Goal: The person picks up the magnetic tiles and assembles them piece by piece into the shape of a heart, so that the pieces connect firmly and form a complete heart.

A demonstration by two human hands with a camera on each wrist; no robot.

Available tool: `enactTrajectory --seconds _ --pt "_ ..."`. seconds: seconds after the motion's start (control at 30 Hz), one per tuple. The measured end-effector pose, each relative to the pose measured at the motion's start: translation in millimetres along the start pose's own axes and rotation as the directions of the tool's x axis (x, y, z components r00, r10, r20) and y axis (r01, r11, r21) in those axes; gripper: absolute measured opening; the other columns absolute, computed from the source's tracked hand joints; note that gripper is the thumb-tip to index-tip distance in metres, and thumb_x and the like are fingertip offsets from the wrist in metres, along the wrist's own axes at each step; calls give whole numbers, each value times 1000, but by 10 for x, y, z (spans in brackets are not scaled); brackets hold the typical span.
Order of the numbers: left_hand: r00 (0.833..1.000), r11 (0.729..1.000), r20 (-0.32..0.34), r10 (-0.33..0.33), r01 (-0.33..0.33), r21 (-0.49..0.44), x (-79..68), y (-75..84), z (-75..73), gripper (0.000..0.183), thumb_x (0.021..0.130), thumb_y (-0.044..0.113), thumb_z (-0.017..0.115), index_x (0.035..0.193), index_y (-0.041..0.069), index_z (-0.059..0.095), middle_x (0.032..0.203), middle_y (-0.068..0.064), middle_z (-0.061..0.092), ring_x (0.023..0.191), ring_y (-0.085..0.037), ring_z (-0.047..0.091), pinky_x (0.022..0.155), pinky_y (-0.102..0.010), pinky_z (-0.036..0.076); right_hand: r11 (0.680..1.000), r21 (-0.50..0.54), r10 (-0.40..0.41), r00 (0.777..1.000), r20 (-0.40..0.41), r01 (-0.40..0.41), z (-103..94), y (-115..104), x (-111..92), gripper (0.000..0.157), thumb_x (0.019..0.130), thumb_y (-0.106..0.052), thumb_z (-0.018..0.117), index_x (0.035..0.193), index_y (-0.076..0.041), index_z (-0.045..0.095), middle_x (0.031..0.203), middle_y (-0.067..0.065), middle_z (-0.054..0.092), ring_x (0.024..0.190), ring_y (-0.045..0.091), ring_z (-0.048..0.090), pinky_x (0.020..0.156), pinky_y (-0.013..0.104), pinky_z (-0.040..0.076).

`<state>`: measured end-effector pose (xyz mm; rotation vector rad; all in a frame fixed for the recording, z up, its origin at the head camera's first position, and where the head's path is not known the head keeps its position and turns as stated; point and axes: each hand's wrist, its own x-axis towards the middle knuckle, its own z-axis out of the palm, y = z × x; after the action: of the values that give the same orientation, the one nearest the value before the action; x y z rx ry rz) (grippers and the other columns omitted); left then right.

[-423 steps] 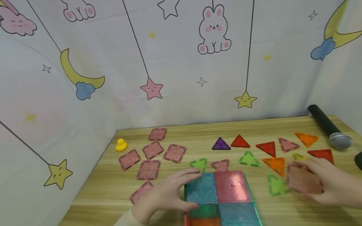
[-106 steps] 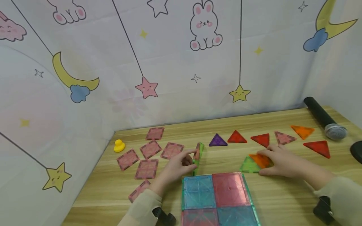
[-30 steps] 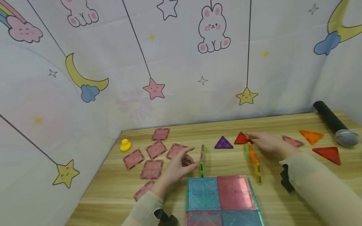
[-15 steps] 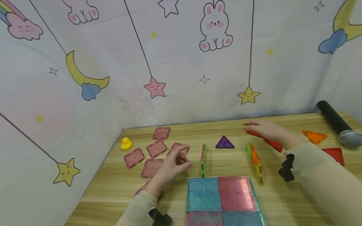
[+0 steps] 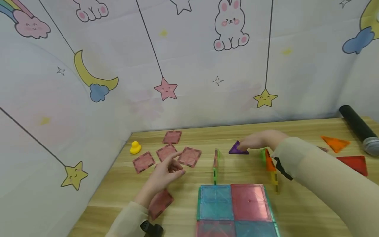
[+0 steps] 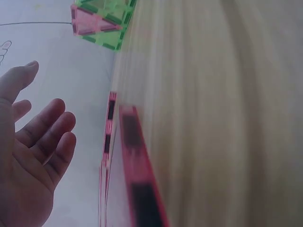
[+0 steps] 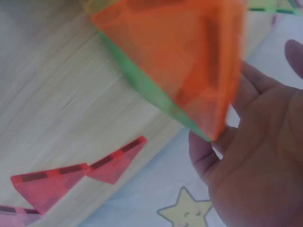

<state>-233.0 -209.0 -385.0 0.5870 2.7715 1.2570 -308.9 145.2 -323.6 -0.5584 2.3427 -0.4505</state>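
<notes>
My right hand [image 5: 260,140] reaches over the back of the table, its fingertips at the purple triangle magnetic tile [image 5: 236,148] and partly covering it. My left hand [image 5: 164,174] hovers with loosely bent fingers over the pink square magnetic tiles [image 5: 189,156], holding nothing. Another pink tile [image 5: 161,203] lies beneath the left wrist. Two joined tile pieces stand upright: a green and pink one [image 5: 215,166] at left, an orange, green and yellow one [image 5: 270,163] at right, below the right wrist. Between and nearer stands a tile block [image 5: 248,200] topped with blue and pink squares.
Two red triangles [image 7: 52,182] lie behind the upright orange piece in the right wrist view. Farther right are an orange triangle [image 5: 335,143], a red triangle [image 5: 353,164] and a black microphone [image 5: 358,126]. A yellow toy duck [image 5: 135,147] sits at the back left, before a printed cloth [image 5: 192,65].
My right hand has moved left from the red triangles to the purple one. The left hand has drawn back leftward. Over the longer span, loose triangles became two upright pieces, and a pink square filled the block's top.
</notes>
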Motion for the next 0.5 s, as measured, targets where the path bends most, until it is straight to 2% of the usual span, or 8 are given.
enactTrajectory --seconds 0.17,0.3,0.4,0.5 --pt "999 999 38 -27 29 -45 -29 -31 -62 63 88 23 68 143 19 37 96 1 60 82 -15 57 69 -33 50 994 72 76 996 43 -79 -47 136 -42 79 95 -62 24 140 0 41 136 20 47 131 50 23 101 64 19" --pt "996 995 47 -72 75 -66 -55 -53 -100 63 88 23 68 143 24 37 101 -5 59 84 -19 56 61 -35 51 979 134 153 988 20 -154 -99 292 -105 92 87 -74 20 138 -2 45 145 28 30 131 53 16 99 67 18" --pt "995 995 32 -96 97 -14 -51 -68 -108 61 88 23 67 142 24 38 107 -7 59 90 -18 56 68 -34 51 967 164 196 981 6 -194 -122 451 -132 102 81 -82 16 143 -3 38 147 31 21 130 55 14 97 69 18" --pt "994 994 26 -107 106 37 8 -80 -98 59 89 21 66 142 22 40 113 -8 58 97 -19 55 74 -36 49 969 173 182 983 -5 -179 -139 633 -195 105 80 -82 12 147 -2 26 146 30 26 130 56 15 97 69 17"
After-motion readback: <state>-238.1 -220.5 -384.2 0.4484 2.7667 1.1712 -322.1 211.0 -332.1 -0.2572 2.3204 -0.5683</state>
